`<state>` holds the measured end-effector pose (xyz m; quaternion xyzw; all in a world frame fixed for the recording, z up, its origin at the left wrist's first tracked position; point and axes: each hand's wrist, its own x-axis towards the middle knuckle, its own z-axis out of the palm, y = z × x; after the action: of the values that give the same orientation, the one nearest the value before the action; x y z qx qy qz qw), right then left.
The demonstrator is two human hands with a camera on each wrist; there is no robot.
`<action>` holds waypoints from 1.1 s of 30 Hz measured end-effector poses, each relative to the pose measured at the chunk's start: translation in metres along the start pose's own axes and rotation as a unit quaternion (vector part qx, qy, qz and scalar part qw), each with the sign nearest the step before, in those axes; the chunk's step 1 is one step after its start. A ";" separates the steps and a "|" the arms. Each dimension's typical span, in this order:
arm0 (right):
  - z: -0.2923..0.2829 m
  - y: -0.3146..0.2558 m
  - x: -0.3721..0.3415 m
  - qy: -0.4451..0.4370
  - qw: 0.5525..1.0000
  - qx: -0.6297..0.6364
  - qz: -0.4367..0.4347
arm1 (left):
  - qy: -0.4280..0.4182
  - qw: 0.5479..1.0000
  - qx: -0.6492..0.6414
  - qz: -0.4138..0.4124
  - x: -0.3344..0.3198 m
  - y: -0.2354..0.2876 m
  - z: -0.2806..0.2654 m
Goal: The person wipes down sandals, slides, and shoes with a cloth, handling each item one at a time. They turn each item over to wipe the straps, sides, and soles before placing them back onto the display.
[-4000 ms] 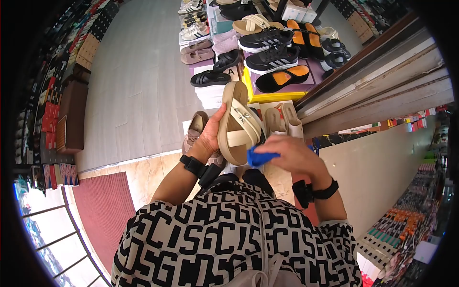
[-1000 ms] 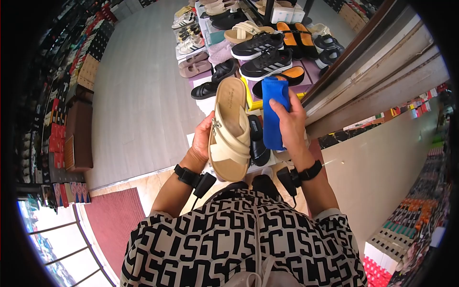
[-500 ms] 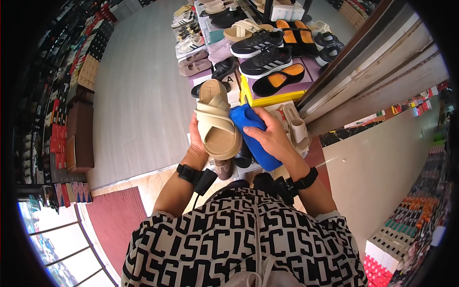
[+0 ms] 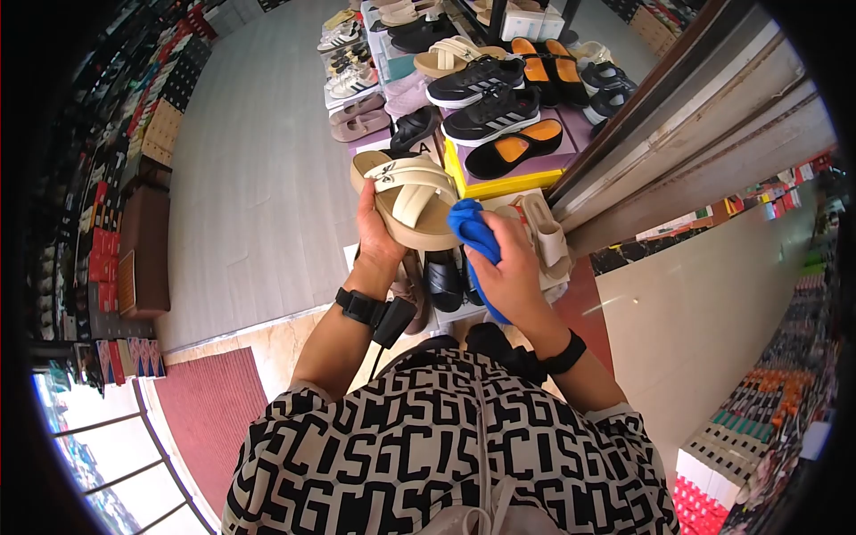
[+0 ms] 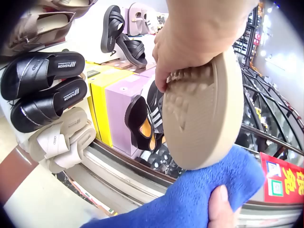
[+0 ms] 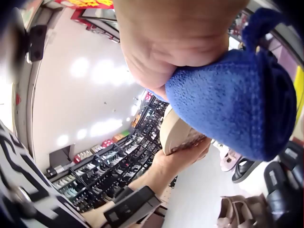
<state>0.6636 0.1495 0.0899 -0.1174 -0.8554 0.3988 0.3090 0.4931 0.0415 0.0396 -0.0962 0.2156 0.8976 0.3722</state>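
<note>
My left hand (image 4: 379, 241) grips a cream cross-strap sandal (image 4: 412, 207) by its side, thumb up near the straps. The sandal is tilted, its toe opening towards my right hand. A metal ornament sits on one strap. In the left wrist view the patterned tan sole (image 5: 190, 128) faces the camera. My right hand (image 4: 513, 272) holds a bunched blue cloth (image 4: 475, 230), its thumb on the near face. The cloth lies along the sandal's rim in the left wrist view. In the right wrist view the cloth (image 6: 228, 104) hides part of the sandal (image 6: 175, 133).
Below the hands are black slide sandals (image 4: 442, 281) and pale slides (image 4: 546, 236). Beyond stand black sneakers (image 4: 492, 116) and black shoes with orange insoles (image 4: 517, 150) on boxes. A metal door track (image 4: 678, 152) runs along the right. Grey floor (image 4: 259, 178) stretches to the left.
The sandal has turned from nearly upright to lying crosswise, its heel swung to the left. The blue cloth, held apart to the right a second ago, has come in against the sandal and is more bunched.
</note>
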 end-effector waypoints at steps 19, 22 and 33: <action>-0.015 0.057 -0.022 -0.081 0.994 -0.057 -0.045 | -0.028 0.999 0.034 -0.004 -0.004 0.019 -0.018; -0.018 0.072 -0.001 -0.012 0.998 -0.011 0.063 | -0.061 0.993 0.049 -0.087 -0.011 0.018 -0.024; 0.017 0.011 0.049 -0.107 0.918 -0.220 -0.311 | -0.038 0.868 0.491 -0.064 -0.034 -0.028 -0.029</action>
<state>0.6143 0.1680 0.0942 0.1333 -0.9427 0.0948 0.2910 0.5375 0.0243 0.0167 0.1200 0.6076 0.6532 0.4356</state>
